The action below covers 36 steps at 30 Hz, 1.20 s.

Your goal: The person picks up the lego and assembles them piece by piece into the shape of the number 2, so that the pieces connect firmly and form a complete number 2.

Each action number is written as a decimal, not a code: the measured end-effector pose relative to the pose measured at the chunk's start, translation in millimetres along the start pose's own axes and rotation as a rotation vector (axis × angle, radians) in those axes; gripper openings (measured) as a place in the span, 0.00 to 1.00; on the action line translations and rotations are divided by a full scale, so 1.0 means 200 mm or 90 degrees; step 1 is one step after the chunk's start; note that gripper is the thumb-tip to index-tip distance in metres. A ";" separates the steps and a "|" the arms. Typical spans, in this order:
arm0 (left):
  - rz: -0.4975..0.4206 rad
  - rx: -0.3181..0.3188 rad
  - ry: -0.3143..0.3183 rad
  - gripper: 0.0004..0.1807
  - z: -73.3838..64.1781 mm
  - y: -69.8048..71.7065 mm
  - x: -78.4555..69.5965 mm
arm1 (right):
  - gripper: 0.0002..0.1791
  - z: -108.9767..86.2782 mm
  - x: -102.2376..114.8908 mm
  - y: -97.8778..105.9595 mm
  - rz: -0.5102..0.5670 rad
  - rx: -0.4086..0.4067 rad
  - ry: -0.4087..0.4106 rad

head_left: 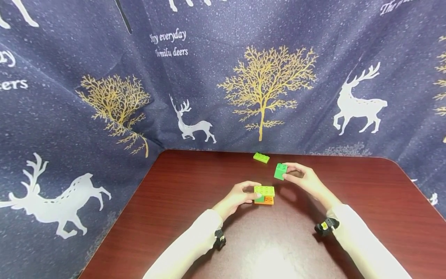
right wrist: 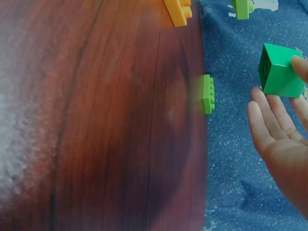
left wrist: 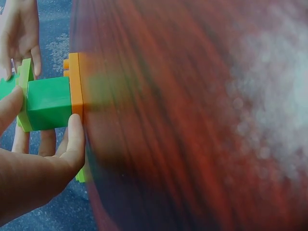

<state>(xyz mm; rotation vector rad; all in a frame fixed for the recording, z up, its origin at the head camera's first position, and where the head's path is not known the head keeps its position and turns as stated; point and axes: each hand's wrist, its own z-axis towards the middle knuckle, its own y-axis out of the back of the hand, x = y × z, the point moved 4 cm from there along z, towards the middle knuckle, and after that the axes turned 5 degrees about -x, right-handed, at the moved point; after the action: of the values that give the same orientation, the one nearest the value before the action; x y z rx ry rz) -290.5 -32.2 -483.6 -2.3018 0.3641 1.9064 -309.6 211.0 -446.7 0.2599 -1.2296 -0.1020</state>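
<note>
My left hand [head_left: 240, 193] grips the left end of a small stack of toy building bricks on the table. An orange plate brick [head_left: 268, 201] forms its base, a green block [left wrist: 50, 103] stands on that at the left end, and a lime plate brick [head_left: 266, 190] lies across the top. Between the two plates, the right end has an open gap. Up and to the right of the stack, my right hand [head_left: 302, 178] pinches another green block [head_left: 280, 171] in the air, studs up, apart from the stack.
A loose lime brick [head_left: 261, 157] lies studs up near the table's back edge, beyond both hands. The reddish-brown wooden table [head_left: 167, 217] ends at a dark blue cloth [head_left: 223, 116] printed with deer and trees.
</note>
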 end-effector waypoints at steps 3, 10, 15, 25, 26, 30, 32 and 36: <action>0.009 -0.003 -0.002 0.21 0.00 0.00 0.00 | 0.25 -0.02 0.01 -0.01 0.009 0.011 -0.005; 0.009 -0.002 -0.005 0.21 0.00 0.00 0.00 | 0.26 -0.06 0.04 -0.03 0.019 0.050 0.008; 0.016 -0.001 -0.005 0.21 0.00 0.00 0.00 | 0.27 -0.08 0.05 -0.06 0.025 0.087 0.021; 0.014 0.008 -0.007 0.21 0.01 0.01 0.01 | 0.25 -0.11 0.05 -0.10 0.003 0.094 0.015; 0.015 0.009 -0.005 0.21 0.01 0.01 0.01 | 0.25 -0.11 0.05 -0.11 0.002 0.095 0.015; 0.017 0.010 -0.002 0.21 0.02 0.00 0.01 | 0.27 -0.12 0.05 -0.12 0.014 0.106 0.013; 0.020 0.011 -0.002 0.21 0.01 0.00 0.00 | 0.27 -0.13 0.06 -0.13 0.020 0.114 0.018; 0.022 0.012 -0.002 0.21 0.01 0.00 0.00 | 0.27 -0.13 0.09 -0.13 0.020 0.124 0.016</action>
<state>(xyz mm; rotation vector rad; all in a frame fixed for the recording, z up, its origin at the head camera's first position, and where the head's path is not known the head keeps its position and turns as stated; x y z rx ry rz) -293.3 -32.1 -483.8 -2.2955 0.4228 1.9128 -277.4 185.0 -445.1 0.4099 -1.2198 0.0494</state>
